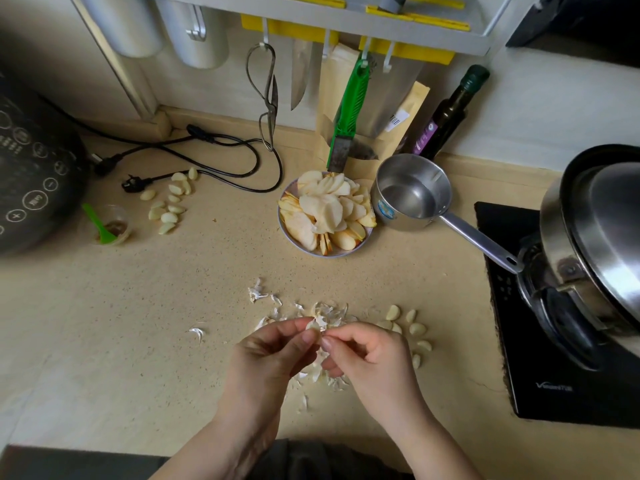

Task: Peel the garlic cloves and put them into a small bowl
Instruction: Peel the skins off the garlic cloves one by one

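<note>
Far up-left of my left hand [273, 355] I see a pile of peeled garlic cloves [169, 202] on the counter [138, 323]. My left hand pinches a garlic clove [317, 325] at its fingertips; my right hand [370, 358], touching it, pinches the same clove's skin. Papery garlic skins [311, 313] lie scattered beneath and just beyond both hands. Just right of my right hand lie more peeled cloves [412, 332].
</note>
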Motion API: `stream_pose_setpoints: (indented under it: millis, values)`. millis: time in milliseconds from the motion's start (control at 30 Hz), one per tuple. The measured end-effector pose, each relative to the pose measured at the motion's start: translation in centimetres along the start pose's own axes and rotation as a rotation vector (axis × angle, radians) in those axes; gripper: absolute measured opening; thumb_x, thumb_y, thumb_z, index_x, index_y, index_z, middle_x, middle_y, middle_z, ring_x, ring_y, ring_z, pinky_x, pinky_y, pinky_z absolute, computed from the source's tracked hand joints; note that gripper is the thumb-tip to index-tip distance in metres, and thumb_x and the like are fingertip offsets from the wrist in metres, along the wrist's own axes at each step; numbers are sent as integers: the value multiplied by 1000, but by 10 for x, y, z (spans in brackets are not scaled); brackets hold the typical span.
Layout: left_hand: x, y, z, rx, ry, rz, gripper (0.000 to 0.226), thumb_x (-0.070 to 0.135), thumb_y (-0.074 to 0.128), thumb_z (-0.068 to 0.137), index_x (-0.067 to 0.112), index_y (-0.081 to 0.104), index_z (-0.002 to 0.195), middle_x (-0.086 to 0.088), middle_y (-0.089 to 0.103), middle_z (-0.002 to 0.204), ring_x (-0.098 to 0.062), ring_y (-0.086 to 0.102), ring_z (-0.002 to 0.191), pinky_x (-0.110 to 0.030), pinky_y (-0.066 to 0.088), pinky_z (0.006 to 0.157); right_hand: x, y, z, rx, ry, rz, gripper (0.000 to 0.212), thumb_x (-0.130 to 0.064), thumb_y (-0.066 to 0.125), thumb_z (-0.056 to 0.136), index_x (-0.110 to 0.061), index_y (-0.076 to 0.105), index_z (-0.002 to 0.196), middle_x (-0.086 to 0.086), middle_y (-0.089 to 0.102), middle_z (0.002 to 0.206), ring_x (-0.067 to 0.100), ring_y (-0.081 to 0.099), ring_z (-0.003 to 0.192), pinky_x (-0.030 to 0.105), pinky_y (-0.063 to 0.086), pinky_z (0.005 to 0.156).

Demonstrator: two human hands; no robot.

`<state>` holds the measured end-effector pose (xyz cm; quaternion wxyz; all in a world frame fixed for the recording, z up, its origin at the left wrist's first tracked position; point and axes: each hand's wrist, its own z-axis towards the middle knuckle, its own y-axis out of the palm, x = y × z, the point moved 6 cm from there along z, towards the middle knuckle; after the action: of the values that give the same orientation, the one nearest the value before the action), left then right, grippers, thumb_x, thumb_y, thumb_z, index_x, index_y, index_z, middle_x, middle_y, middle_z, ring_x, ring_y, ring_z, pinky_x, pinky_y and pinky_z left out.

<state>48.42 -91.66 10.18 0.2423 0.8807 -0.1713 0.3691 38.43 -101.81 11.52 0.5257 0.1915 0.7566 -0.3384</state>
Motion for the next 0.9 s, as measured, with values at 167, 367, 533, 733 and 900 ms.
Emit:
stream_pose_setpoints:
  millis: [167, 367, 533, 733, 900]
  values:
    - [0, 0, 0, 2, -13, -21, 14, 11, 71, 60, 14, 78, 72, -11, 74, 73, -16, 70, 66, -19, 56, 60, -5, 2, -2, -34, -26, -5, 20, -4, 64, 86, -19, 72, 75, 1, 71, 66, 11, 70, 58, 27, 58, 58]
    - [-5, -1, 1, -4, -74, -41, 17, 8, 71, 58, 7, 78, 74, -15, 73, 73, -18, 68, 62, -22, 57, 61, -22, -3, -4, 85, -226, -265, 10, -12, 65, 73, -17, 65, 64, -6, 59, 55, 11, 55, 50, 27, 50, 51]
    - [-4, 1, -1, -50, -115, -40, 19, 6, 70, 60, 4, 77, 77, -15, 71, 71, -18, 65, 57, -26, 59, 63, -34, -2, -6, 185, -365, -561, 7, -12, 66, 64, -15, 61, 61, -8, 55, 55, 2, 41, 51, 21, 39, 46]
    - [-11, 11, -14, -277, -293, -154, 28, 1, 68, 67, 3, 75, 94, -8, 64, 64, -15, 64, 56, -23, 57, 58, -10, -31, 16, 254, -214, -516, 21, -7, 73, 74, -18, 58, 65, -13, 52, 55, 5, 45, 48, 22, 37, 48]
    - [-6, 12, -12, -277, -306, -239, 17, 2, 66, 69, 8, 76, 82, -12, 67, 70, -17, 68, 59, -23, 57, 54, -9, -18, 13, 44, -201, -212, 20, -25, 60, 90, -19, 58, 71, -12, 53, 60, 5, 46, 54, 24, 39, 52]
